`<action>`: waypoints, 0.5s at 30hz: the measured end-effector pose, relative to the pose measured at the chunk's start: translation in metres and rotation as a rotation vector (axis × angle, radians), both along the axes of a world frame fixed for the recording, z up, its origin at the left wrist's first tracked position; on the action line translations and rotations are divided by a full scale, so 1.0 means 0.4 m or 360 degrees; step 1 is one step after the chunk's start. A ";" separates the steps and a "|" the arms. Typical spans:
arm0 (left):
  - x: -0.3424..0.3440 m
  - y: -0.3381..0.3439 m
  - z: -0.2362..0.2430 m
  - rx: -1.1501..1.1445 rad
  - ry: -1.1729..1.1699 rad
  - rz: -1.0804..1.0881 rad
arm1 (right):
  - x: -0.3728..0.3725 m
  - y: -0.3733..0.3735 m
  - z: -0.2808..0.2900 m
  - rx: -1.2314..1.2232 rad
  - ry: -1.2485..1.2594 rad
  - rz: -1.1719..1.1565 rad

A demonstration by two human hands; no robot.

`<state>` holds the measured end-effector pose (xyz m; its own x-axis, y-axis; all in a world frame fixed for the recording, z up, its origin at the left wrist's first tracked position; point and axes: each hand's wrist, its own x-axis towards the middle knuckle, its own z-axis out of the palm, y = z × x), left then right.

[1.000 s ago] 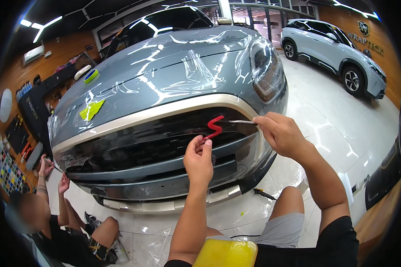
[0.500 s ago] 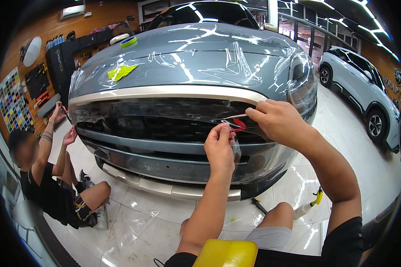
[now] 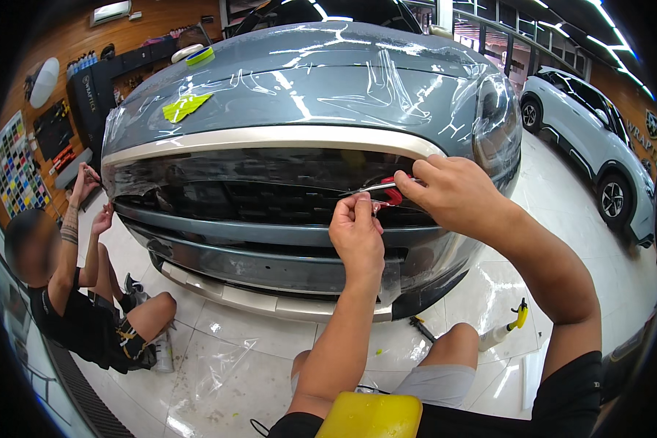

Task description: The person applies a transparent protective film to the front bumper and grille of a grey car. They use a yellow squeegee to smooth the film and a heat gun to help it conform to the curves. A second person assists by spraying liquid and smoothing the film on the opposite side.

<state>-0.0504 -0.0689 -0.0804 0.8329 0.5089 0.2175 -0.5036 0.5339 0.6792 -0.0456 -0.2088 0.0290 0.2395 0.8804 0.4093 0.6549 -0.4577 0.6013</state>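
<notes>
My left hand (image 3: 355,241) pinches clear film (image 3: 390,281) at the grille (image 3: 255,201), just below a red S-shaped piece (image 3: 391,196). My right hand (image 3: 456,204) grips a slim silver tool (image 3: 372,186), its tip angled left above my left fingertips and across the red piece, partly covering it. Whether the tip touches the film is too small to tell. The grey car's front (image 3: 292,95) is wrapped in glossy clear film, with a cream trim (image 3: 270,137) arching over the dark grille.
A co-worker (image 3: 73,306) sits low at left, hands at the grille's end. Yellow scrap (image 3: 186,108) and tape roll (image 3: 199,55) lie on the hood. A spray bottle (image 3: 498,332) and black tool (image 3: 425,328) stand or lie below. A white car (image 3: 573,117) is at right.
The view has swung right. My right hand has moved leftward over the red piece with the tool, and my left fingers now sit below it, pinching film, partly hiding it.
</notes>
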 end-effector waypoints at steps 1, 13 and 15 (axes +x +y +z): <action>0.002 0.002 -0.003 0.0005 -0.0003 0.0008 | -0.002 0.002 -0.003 0.0003 -0.0002 -0.0005; 0.020 0.003 -0.014 -0.0029 -0.0097 0.0014 | -0.008 0.015 -0.008 -0.0002 -0.0072 -0.0034; 0.027 0.001 -0.020 -0.0030 -0.0122 0.0044 | -0.015 0.003 -0.004 0.0033 -0.0091 -0.0039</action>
